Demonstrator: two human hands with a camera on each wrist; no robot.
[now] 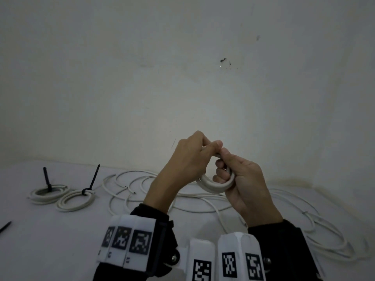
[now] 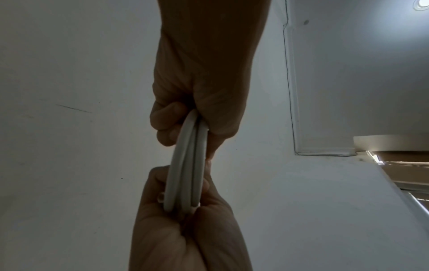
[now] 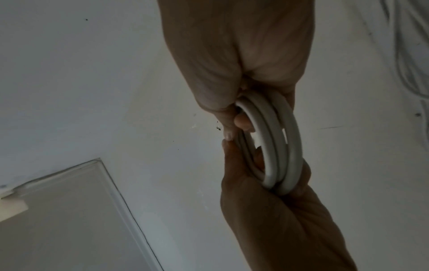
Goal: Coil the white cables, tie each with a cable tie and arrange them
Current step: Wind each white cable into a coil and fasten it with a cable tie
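Both my hands hold a small coil of white cable (image 1: 213, 187) up above the white table (image 1: 60, 240). My left hand (image 1: 211, 147) pinches the coil's top, thumb over the strands. My right hand (image 1: 223, 165) has fingers curled through the ring and grips its right side. Edge-on in the wrist views, the coil (image 2: 188, 165) (image 3: 276, 146) shows about three turns clamped between the two hands. No tie is visible on it. Two tied coils (image 1: 47, 193) (image 1: 76, 199) lie at the far left, each with a black cable tie (image 1: 47, 177) (image 1: 93, 177) sticking up.
Loose white cables (image 1: 142, 187) sprawl on the table behind my hands, and more loops (image 1: 304, 220) lie to the right. One loose black cable tie (image 1: 5, 226) lies at the left edge. A plain wall (image 1: 182, 78) rises right behind the table.
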